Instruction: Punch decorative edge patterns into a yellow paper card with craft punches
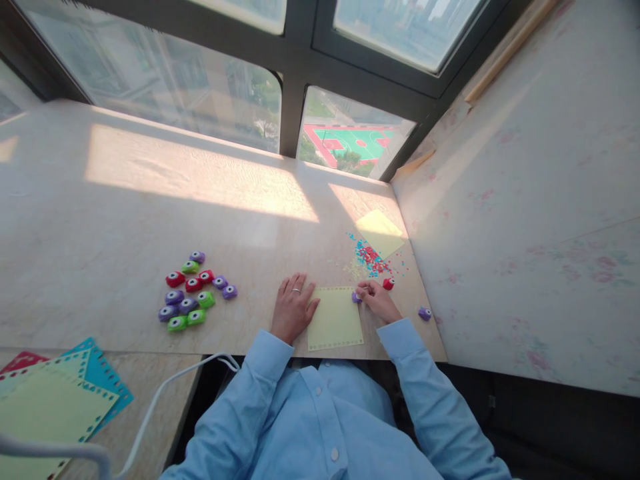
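Note:
A pale yellow sheet of paper [335, 320] lies at the table's front edge, with small holes along its top and bottom edges. My left hand [294, 308] rests flat beside its left edge, fingers stretched out, the thumb reaching to the paper. At the sheet's upper right corner, a small purple craft punch [356, 297] sits against the edge. The fingers of my right hand [377, 299] are pinched on this punch, hiding part of it. Just beyond that hand is a red craft punch [389, 284]. Farther right stands another purple punch [425, 313].
Several purple, red and green punches [193, 285] are grouped on the left. Red, blue and yellow paper bits [370, 259] lie scattered near a yellow sheet [380, 230]. Punched coloured sheets [60, 393] and a white cable [160, 393] are at lower left. A wall [525, 233] bounds the right.

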The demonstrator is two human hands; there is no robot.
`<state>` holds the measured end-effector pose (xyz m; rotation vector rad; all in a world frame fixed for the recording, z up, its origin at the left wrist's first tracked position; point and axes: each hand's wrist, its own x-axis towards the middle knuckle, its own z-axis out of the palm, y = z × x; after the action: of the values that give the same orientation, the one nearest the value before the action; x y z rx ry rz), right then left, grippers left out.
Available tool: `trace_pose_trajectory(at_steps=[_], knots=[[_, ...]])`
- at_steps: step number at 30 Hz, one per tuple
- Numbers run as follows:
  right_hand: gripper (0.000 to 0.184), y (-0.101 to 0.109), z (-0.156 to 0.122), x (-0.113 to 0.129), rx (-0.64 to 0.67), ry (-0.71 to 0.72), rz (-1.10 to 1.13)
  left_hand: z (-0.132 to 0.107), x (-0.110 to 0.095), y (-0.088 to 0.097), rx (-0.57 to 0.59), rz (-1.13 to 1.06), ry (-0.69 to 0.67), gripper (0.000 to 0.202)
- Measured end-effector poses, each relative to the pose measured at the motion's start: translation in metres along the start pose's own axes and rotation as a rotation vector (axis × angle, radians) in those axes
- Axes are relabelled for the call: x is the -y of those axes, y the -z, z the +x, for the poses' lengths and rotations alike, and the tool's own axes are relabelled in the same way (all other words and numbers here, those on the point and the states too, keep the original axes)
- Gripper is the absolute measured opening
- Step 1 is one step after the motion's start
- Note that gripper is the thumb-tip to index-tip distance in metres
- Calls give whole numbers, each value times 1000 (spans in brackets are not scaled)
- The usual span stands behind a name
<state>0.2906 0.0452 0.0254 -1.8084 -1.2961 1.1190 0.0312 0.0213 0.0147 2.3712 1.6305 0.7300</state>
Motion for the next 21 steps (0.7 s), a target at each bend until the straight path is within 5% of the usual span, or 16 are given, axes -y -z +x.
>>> trace_pose_trajectory(at_steps=[12, 21], knots=[[50, 7, -7, -17, -448, 190, -319, -3, 1, -2, -23, -51, -1, 34], [50, 13, -20, -21, -361, 293, -275, -2, 2, -2, -9, -13, -8, 35]])
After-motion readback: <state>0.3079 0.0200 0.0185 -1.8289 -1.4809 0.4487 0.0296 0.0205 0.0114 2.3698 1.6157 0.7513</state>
